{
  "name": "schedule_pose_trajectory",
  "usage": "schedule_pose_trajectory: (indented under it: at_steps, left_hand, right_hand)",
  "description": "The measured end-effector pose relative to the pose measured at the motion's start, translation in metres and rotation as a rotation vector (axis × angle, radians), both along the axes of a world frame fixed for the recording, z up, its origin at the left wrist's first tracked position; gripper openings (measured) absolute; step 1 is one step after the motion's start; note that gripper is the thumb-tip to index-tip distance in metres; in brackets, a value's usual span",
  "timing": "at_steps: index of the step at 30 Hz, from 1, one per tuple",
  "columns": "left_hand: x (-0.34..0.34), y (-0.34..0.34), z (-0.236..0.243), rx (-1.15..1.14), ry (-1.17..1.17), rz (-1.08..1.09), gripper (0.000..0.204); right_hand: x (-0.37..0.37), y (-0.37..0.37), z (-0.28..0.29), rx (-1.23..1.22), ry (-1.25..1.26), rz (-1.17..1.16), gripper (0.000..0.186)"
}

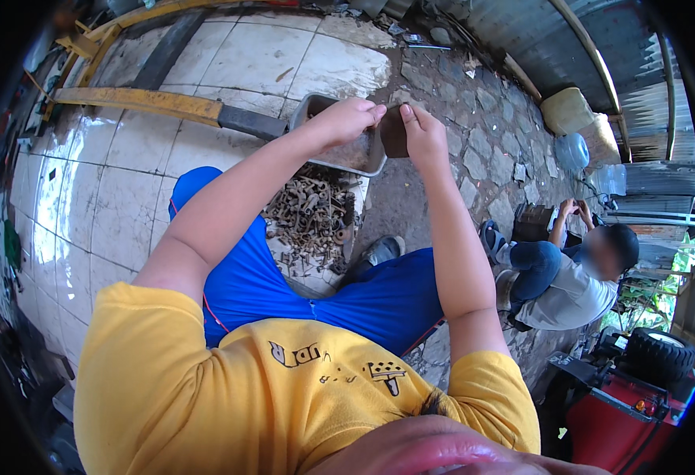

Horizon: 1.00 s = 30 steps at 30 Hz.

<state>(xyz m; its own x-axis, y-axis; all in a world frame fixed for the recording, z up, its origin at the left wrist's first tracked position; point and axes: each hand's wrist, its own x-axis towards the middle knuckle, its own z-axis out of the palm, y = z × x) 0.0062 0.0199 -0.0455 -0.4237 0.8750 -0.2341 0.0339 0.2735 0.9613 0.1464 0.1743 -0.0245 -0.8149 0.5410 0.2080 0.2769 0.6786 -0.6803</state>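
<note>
My left hand (347, 121) is closed over the metal tray (302, 107), pinching near the left edge of a dark brown, flat piece (395, 142); exactly what its fingers hold is too small to tell. Thumb on top, my right hand (423, 136) grips that dark piece at the tray's right. The tray's contents are indistinct and partly covered by my left arm and hand. Below it on the tiles lies a heap of many rusty bolts and metal parts (312, 218), between my knees.
Another person (569, 289) crouches at right, hands raised. Behind are yellow jerrycans (567, 111), a blue water jug (571, 152) and corrugated walls. A yellow metal frame (133, 99) lies at upper left. A red machine with a black tyre (656, 354) stands at lower right.
</note>
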Motion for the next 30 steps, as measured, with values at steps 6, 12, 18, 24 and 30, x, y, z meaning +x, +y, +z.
schedule_pose_trajectory:
  at_steps: [6,12,18,24,30]
  left_hand:
    - [0.007,-0.005,0.014,0.088,-0.030,0.013,0.042]
    - [0.009,-0.007,0.019,0.062,-0.107,0.019,0.041]
    - [0.010,-0.005,0.008,0.040,-0.155,0.043,0.041]
    - [0.011,-0.004,0.014,-0.035,-0.192,0.079,0.042]
    - [0.010,-0.008,0.020,0.024,-0.145,0.036,0.041]
  right_hand:
    - [0.000,-0.010,0.008,-0.285,0.240,0.003,0.035]
    - [0.002,0.008,0.018,-0.426,0.208,-0.076,0.039]
    - [-0.004,0.009,-0.003,-0.328,0.178,-0.039,0.035]
    - [0.001,-0.005,0.001,-0.258,0.132,0.021,0.035]
    - [0.002,-0.009,0.015,-0.247,0.197,-0.001,0.035]
